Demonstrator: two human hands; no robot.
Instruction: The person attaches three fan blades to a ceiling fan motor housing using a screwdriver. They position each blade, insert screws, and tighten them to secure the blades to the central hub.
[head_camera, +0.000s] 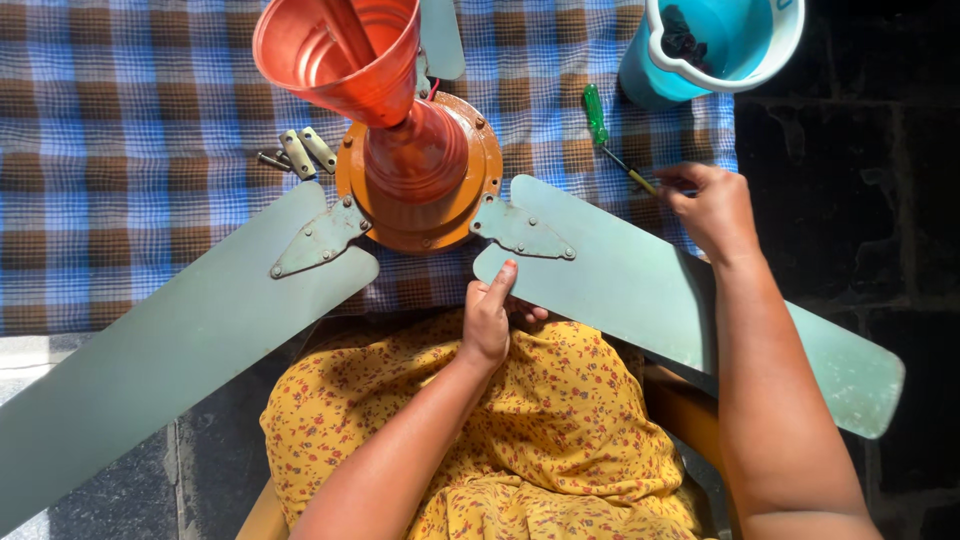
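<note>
An orange ceiling fan motor (420, 190) with its orange cup-shaped canopy (340, 50) stands on a blue and brown checked cloth (120, 130). Two grey-green blades are bolted to it, one reaching left (170, 340) and one right (660, 290). My left hand (488, 315) grips the near edge of the right blade, thumb on top, close to its metal bracket (520, 230). My right hand (710, 205) rests at that blade's far edge, its fingertips on the shaft of a green-handled screwdriver (600, 125) lying on the cloth.
A turquoise bucket with a white rim (720, 50), dark stuff inside, stands at the cloth's far right corner. A few small metal bracket pieces (300, 150) lie left of the motor. A third blade's root (440, 35) shows behind the canopy. Dark stone floor (870, 180) lies to the right.
</note>
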